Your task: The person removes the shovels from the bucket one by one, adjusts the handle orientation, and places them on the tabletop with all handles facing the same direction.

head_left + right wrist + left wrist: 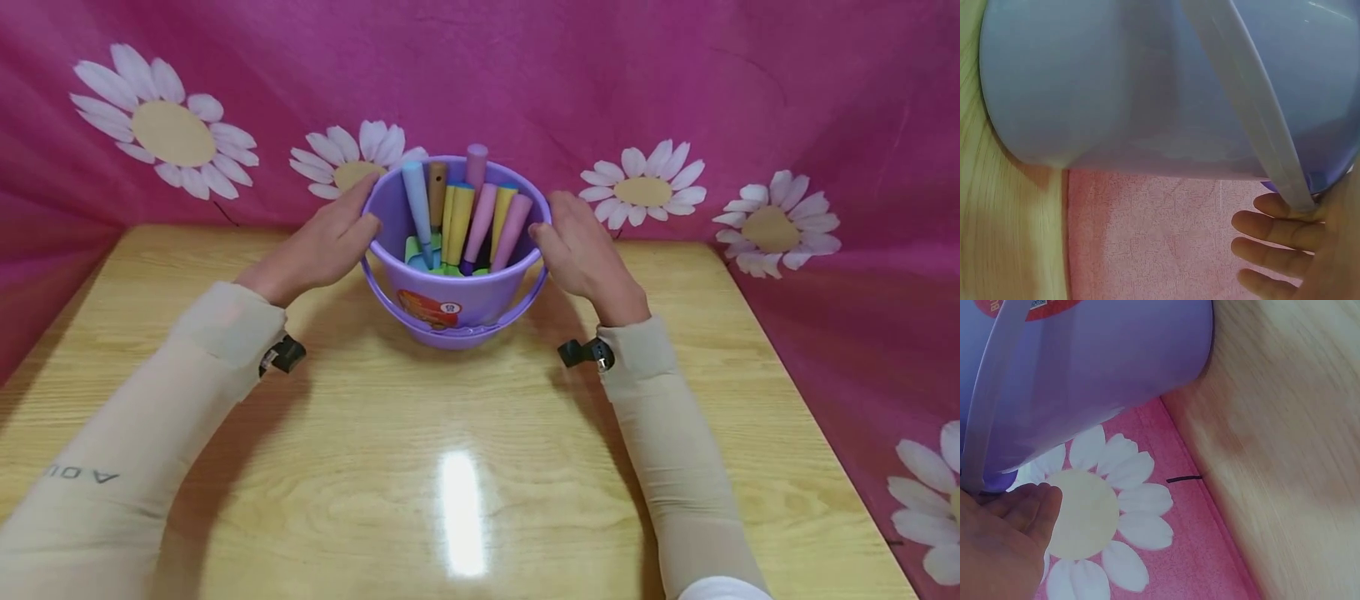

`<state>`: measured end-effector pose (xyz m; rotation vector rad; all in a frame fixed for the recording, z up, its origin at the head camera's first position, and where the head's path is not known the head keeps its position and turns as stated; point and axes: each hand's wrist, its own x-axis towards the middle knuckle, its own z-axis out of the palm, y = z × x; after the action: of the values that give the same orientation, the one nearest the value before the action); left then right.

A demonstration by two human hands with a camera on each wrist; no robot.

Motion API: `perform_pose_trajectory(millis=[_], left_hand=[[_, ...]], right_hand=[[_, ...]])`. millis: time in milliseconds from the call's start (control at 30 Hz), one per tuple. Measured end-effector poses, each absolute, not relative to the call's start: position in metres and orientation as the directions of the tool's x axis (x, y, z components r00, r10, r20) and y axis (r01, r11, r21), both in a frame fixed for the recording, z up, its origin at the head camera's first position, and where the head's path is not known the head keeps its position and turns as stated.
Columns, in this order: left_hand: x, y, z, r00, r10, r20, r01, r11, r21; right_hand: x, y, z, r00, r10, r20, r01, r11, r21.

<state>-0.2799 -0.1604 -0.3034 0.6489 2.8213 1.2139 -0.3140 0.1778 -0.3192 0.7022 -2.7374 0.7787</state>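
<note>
A purple bucket [480, 292] with a red label stands on the table, its handle lowered across the front. My left hand [326, 246] grips the rim on the left, thumb over the edge. Opposite it, my right hand [585, 250] holds the right side of the rim the same way. Inside stand several tools, handles up: a light blue handle [417, 204], a brown handle [437, 192], yellow handles [460, 225] and pink handles [512, 233]. Their lower ends are mostly hidden. In the right wrist view, the fingers [1272, 231] lie below the bucket handle's [1247, 81] end.
The wooden table [360, 467] reaches back to a pink cloth [510, 75] printed with white daisies, which hangs behind and along the sides. The bucket stands near the table's back edge. A black strap with a small camera [285, 354] sits on each wrist.
</note>
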Motion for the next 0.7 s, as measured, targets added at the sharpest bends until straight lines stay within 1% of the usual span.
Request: perform_pose_trajectory(millis=[233, 467, 567, 700], left_hand=[[-0.283, -0.161, -0.301, -0.909, 0.380, 0.172, 0.394, 0.647, 0.653], [-0.285, -0.160, -0.289, -0.907, 0.405, 0.117, 0.403, 0.754, 0.518], [-0.286, -0.161, -0.278, -0.890, 0.442, 0.110, 0.444, 0.790, 0.423], [-0.284, -0.156, -0.258, -0.865, 0.481, 0.146, 0.501, 0.842, 0.199]], right_hand=[[-0.316, 0.178, -0.319, -0.870, -0.375, 0.318, -0.487, 0.751, -0.447], [-0.315, 0.179, -0.321, -0.875, -0.368, 0.316, -0.481, 0.743, -0.465], [-0.315, 0.179, -0.320, -0.867, -0.373, 0.331, -0.493, 0.743, -0.453], [-0.315, 0.179, -0.320, -0.855, -0.384, 0.349, -0.509, 0.751, -0.420]])
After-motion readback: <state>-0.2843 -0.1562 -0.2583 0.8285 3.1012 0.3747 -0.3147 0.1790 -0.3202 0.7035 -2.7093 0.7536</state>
